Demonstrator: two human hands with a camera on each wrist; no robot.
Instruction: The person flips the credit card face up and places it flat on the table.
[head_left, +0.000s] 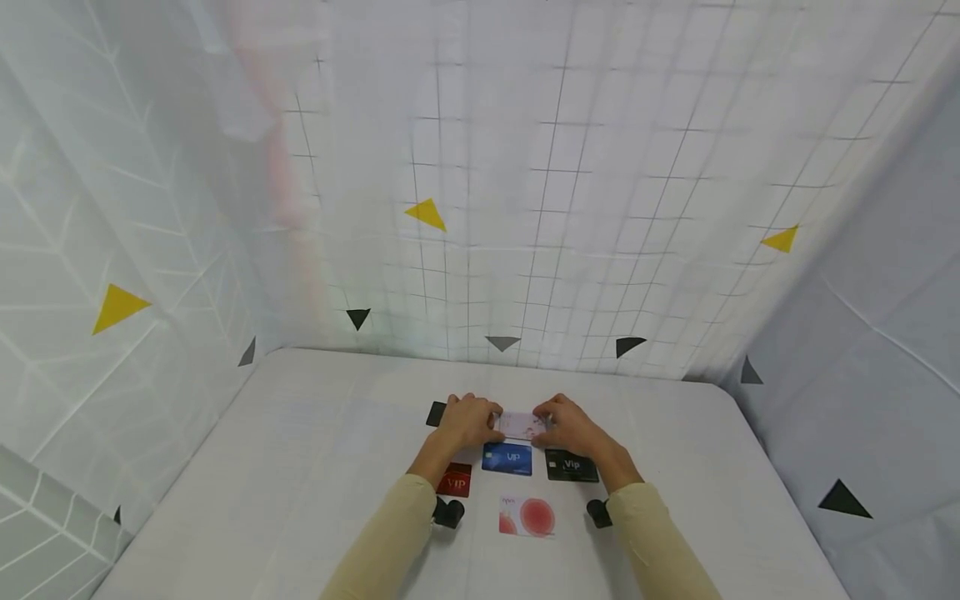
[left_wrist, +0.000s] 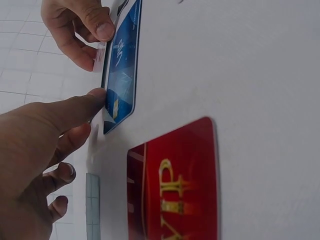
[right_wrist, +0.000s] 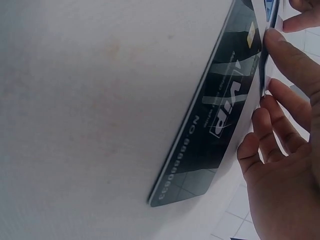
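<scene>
Both hands are at a pale pink card (head_left: 521,425) with a floral print, at the far part of the table. My left hand (head_left: 467,421) pinches its left end between thumb and fingers. At the other end, the thumb and index finger of my right hand (head_left: 572,427) grip the card. Just nearer lies a blue VIP card (head_left: 507,459); in the left wrist view, the left thumb overlaps its edge. A black Vip card (right_wrist: 220,115) lies flat below the right hand. Partly behind the left hand is a dark card (head_left: 435,414).
A red VIP card (left_wrist: 180,185) lies near the left forearm, partly covered by it in the head view. Closer in, between the forearms, is a white card with pink-red circles (head_left: 527,517). White sheeting (head_left: 487,275) rises behind the table (head_left: 285,467) and along both sides.
</scene>
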